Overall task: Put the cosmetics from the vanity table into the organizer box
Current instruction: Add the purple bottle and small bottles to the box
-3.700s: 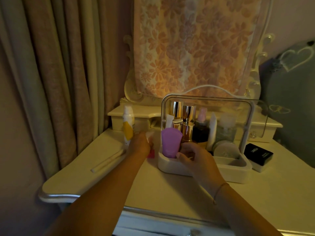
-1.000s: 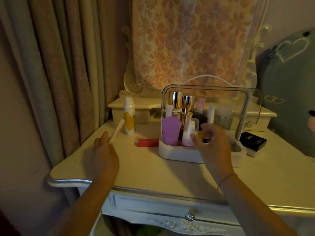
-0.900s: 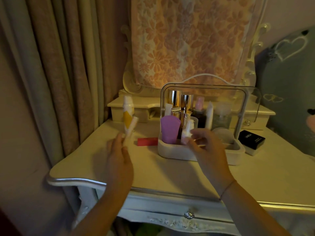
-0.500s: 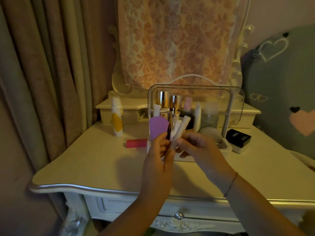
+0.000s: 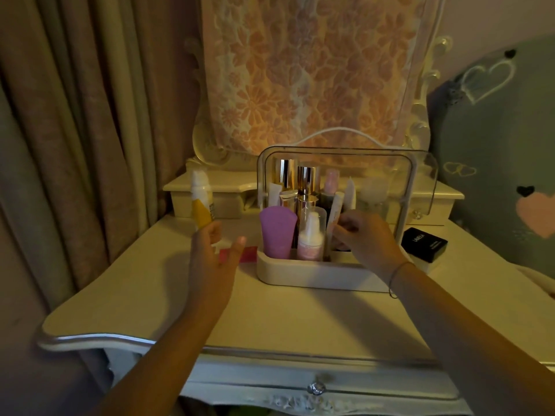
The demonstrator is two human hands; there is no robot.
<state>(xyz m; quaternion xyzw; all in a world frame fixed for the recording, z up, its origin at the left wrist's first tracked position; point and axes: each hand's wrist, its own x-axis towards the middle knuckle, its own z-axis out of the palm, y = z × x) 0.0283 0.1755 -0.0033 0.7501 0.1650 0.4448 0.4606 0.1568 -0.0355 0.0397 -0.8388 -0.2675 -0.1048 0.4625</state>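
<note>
Tube (image 5: 336, 210) now stands in the organizer box (image 5: 300, 274), right hand (image 5: 369, 238) curled at it, grip unclear; left hand (image 5: 210, 262), emptied and open, nears red stick (image 5: 250, 253) beside box.

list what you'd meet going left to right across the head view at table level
yellow-and-white bottle → red case → purple tube → pink pump bottle → slim white tube → black box

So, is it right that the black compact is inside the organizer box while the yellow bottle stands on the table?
No: the head view shows the black compact on the table beside the organizer box; the yellow bottle stands on the table.
</note>
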